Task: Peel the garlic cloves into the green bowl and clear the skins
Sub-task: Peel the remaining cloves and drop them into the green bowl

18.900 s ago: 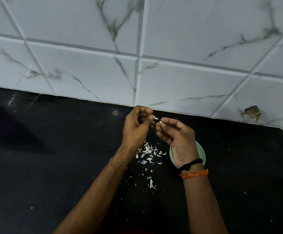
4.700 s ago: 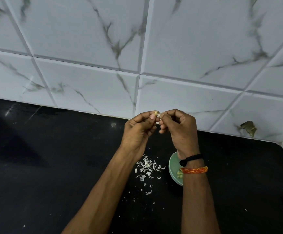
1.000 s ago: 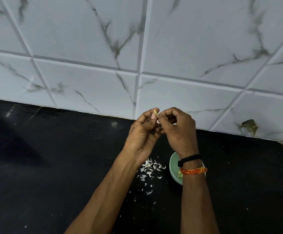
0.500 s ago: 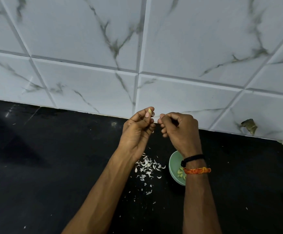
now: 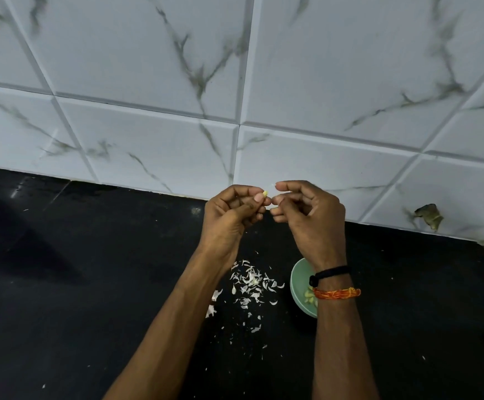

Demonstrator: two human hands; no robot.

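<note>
head cam | looks forward and down | close above hands (image 5: 272, 215) | black tabletop (image 5: 91, 284), tiled wall (image 5: 321, 82) behind

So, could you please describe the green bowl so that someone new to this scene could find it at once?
Start at the black stone countertop below the white marble-patterned wall tiles. On it, right of the scattered white garlic skins, sits the small round pale green bowl, partly hidden under the right wrist. It alone is green, with yellowish peeled garlic cloves inside.
</note>
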